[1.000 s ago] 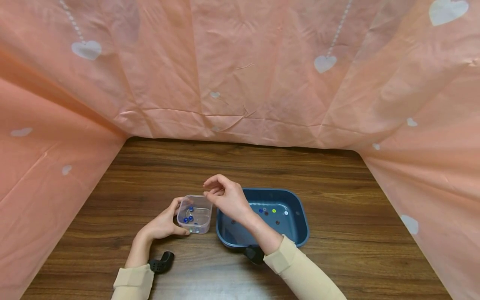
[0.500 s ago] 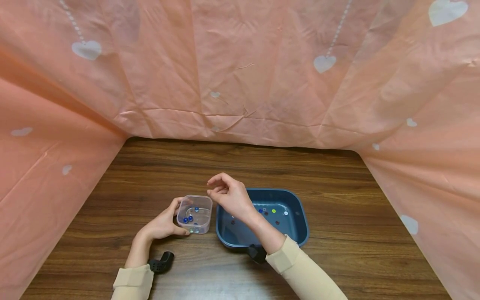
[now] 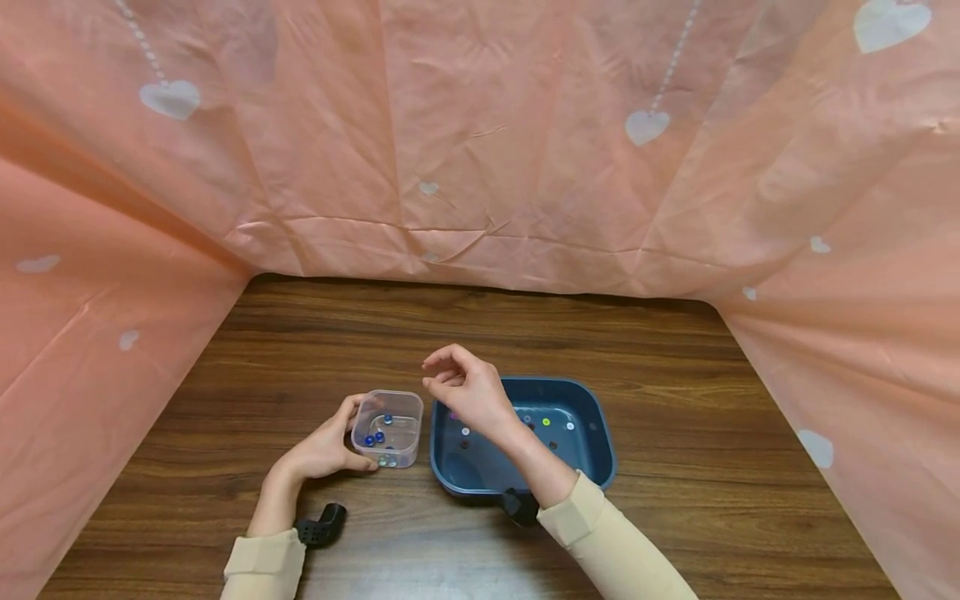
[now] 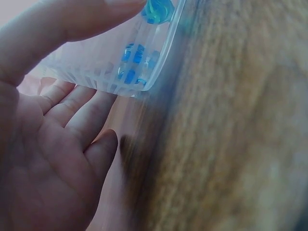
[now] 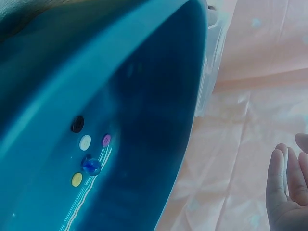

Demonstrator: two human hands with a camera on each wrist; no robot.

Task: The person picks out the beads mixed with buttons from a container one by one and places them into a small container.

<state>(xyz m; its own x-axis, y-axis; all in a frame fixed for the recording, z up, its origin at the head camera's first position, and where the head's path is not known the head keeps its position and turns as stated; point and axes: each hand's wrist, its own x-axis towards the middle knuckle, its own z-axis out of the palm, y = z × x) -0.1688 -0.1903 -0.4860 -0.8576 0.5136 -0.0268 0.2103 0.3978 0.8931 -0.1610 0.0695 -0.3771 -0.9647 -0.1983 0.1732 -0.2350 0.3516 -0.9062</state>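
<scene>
A small clear plastic container (image 3: 387, 421) stands on the table with several blue and clear marbles (image 3: 378, 437) in it. My left hand (image 3: 322, 446) holds it from the left, thumb on the near side and fingers round the far side. In the left wrist view a blue-green marble (image 4: 157, 10) shows through the wall beside the thumb. My right hand (image 3: 471, 396) hovers over the left end of a blue basin (image 3: 600, 433), its fingers loosely bent and nothing visible between them. In the basin, a blue marble (image 5: 91, 166) lies near a yellow button (image 5: 77, 179).
More buttons lie scattered in the basin, among them a white button (image 5: 85, 142) and a pink button (image 5: 106, 140). The basin stands just right of the container on the wooden table (image 3: 675, 358). A peach curtain (image 3: 480, 167) encloses the back and sides.
My right hand has drawn away from the container to the right, over the basin. One blue marble inside the container has rolled a little. My left hand keeps its hold.
</scene>
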